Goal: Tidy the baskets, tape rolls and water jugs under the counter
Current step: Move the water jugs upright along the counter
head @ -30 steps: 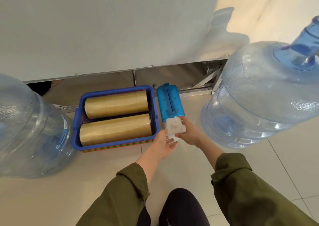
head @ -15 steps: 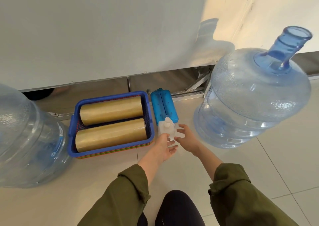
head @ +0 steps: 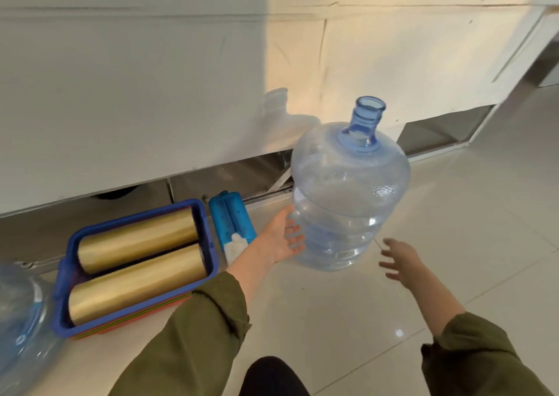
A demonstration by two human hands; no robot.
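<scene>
An empty clear-blue water jug [head: 351, 196] stands upright on the tiled floor in front of the counter's open base. My left hand [head: 282, 238] is spread open against its lower left side. My right hand [head: 399, 259] hovers open to the jug's lower right, apart from it. A blue basket [head: 65, 277] on the left holds two gold tape rolls [head: 136, 238] lying side by side. It sits on a stack of other coloured baskets. A blue box with a white part [head: 231, 223] lies between basket and jug. A second jug [head: 21, 320] shows at the bottom left edge.
The white counter front [head: 151, 93] runs across the back, with a low dark gap [head: 230, 178] beneath it and metal framing inside. Another opening [head: 441, 129] lies at the right. Pale floor tiles [head: 453, 229] stretch to the right and front.
Both hands have let go of the white part by the blue box and moved right to the standing jug. The camera has pulled back and up.
</scene>
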